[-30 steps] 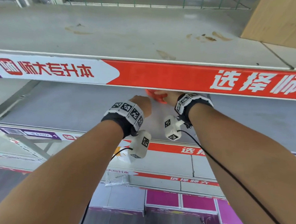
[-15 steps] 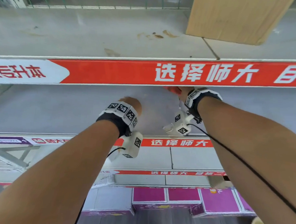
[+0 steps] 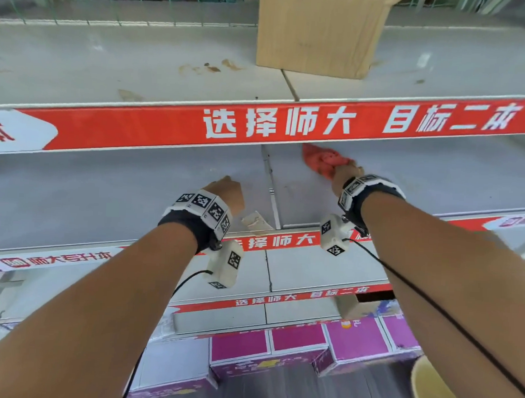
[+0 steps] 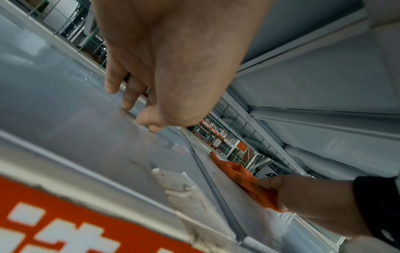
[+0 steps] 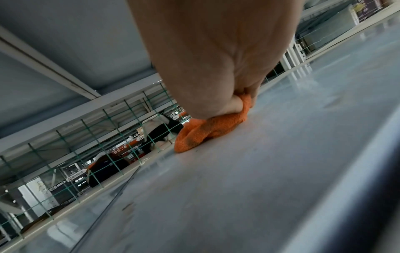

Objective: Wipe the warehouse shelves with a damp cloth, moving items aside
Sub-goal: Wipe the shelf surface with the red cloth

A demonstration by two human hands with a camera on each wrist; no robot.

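Observation:
My right hand (image 3: 343,174) grips a bunched orange cloth (image 3: 322,162) and presses it on the grey middle shelf (image 3: 103,196), just right of the panel seam and under the red banner rail (image 3: 167,130). In the right wrist view the fingers (image 5: 236,104) curl round the cloth (image 5: 207,131), which lies flat on the wet-looking surface. My left hand (image 3: 226,191) hangs over the same shelf left of the seam and holds nothing. Its fingertips (image 4: 127,102) are loosely bent, at or just above the surface. The cloth (image 4: 244,178) and right hand (image 4: 303,196) show beyond it.
A cardboard box (image 3: 318,31) stands on the stained top shelf. Green mesh (image 5: 97,137) backs the middle shelf. A torn strip of tape (image 3: 255,222) lies at the shelf's front edge. Purple boxes (image 3: 296,343) and a yellow basin (image 3: 436,393) sit on the floor below.
My right hand has slid the cloth to the right along the middle shelf, past the seam. The left hand followed rightwards, and my view shifted right too.

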